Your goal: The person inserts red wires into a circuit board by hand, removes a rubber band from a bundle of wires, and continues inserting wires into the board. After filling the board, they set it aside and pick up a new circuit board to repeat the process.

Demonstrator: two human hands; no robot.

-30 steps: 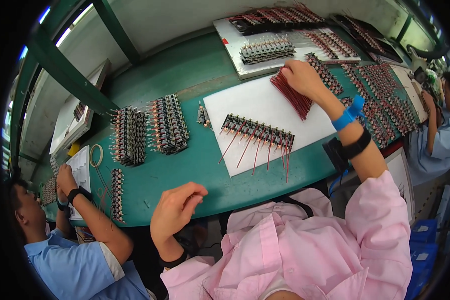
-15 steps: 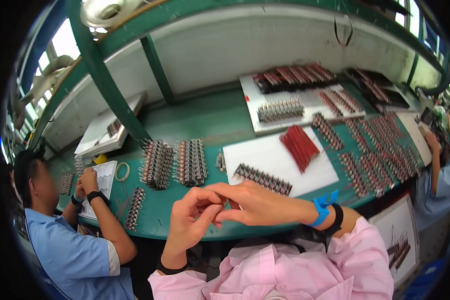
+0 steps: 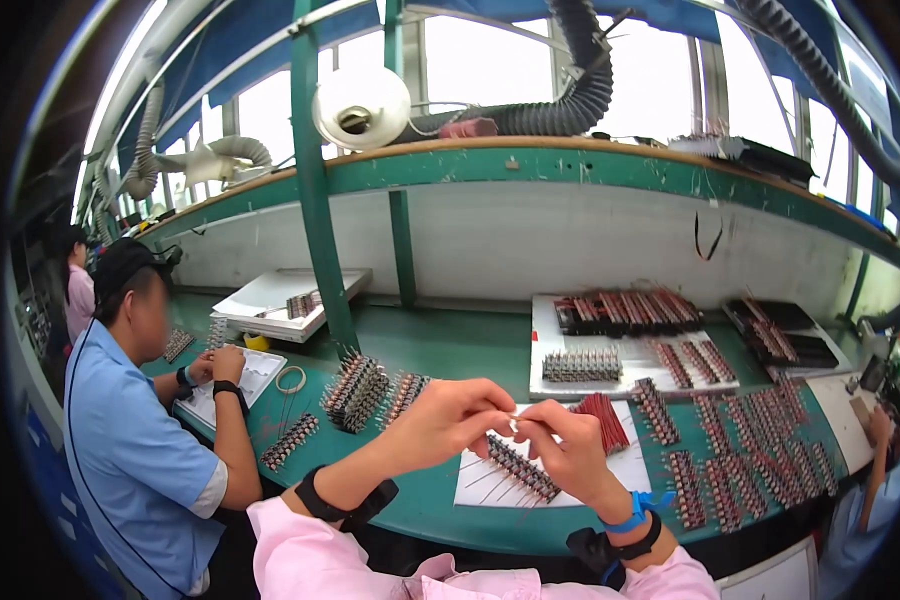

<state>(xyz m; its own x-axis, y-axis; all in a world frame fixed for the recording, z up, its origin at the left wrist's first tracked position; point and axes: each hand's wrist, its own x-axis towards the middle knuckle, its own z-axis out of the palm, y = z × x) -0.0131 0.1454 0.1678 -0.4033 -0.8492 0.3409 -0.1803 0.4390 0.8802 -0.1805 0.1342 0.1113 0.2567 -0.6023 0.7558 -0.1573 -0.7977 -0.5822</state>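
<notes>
My left hand [image 3: 452,424] and my right hand [image 3: 568,446] are raised over the front of the green table [image 3: 390,505], fingertips nearly meeting. Each is closed in a pinch around something small and pale between them, too small to name. Behind and below my hands lies a white sheet [image 3: 634,478]. On it rest a row of small electrical parts with wire leads [image 3: 526,470] and a bundle of red wires [image 3: 606,420], partly hidden by my right hand. Left of my hands stand stacked blocks of similar parts [image 3: 355,392].
A co-worker in a blue shirt [image 3: 145,400] sits at left, hands over a white tray [image 3: 255,380]. Many rows of parts [image 3: 765,430] cover the table at right. A white board [image 3: 550,320] with more rows lies behind. A green shelf [image 3: 570,165] spans above.
The view has tilted up, bringing in windows and the shelf. My hands, earlier pressed close together, now hold their fingertips toward each other with the wrists farther apart.
</notes>
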